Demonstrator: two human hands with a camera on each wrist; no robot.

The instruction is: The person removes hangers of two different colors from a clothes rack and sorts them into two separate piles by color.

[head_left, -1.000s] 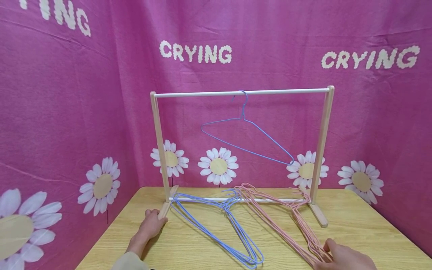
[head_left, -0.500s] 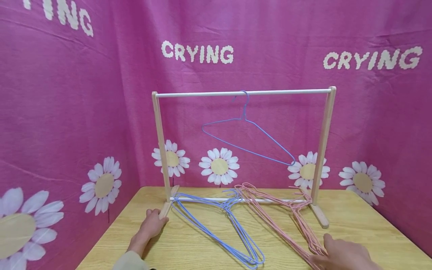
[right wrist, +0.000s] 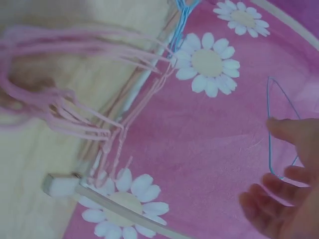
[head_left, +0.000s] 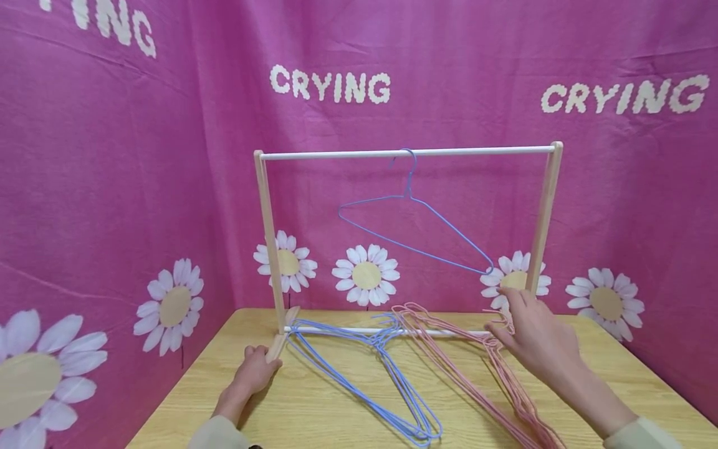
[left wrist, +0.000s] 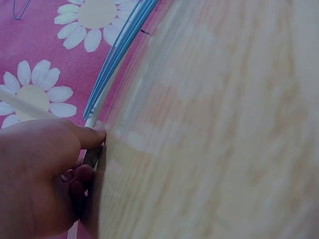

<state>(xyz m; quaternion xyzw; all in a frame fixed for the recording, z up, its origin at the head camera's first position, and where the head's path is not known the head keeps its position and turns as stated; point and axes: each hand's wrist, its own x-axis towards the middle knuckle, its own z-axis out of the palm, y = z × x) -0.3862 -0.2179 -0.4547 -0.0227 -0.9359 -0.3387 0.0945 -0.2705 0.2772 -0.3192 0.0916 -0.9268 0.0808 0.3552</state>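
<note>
In the head view my left hand (head_left: 252, 374) grips the front end of the wooden rack's left foot (head_left: 275, 349). The left wrist view shows its thumb on top and fingers curled beneath. My right hand (head_left: 538, 337) hovers at the hooks of several pink wire hangers (head_left: 477, 398), fingers spread. In the right wrist view this right hand (right wrist: 294, 174) holds nothing and appears apart from the pink hangers (right wrist: 55, 50). One blue hanger (head_left: 408, 189) hangs from the rack's white top bar (head_left: 336, 154). Several more blue hangers (head_left: 405, 426) lie stacked, leaning on the lower bar.
The rack's right post (head_left: 543, 231) stands just behind my right hand. Its lower white bar (head_left: 333, 330) runs behind both hanger stacks. A wood-grain table (head_left: 331, 411) carries everything, with a pink flowered cloth (head_left: 449, 50) behind and at the sides.
My right hand has left the near end of the pink hangers and moved up and away toward their hooks. My left hand keeps its hold on the rack foot.
</note>
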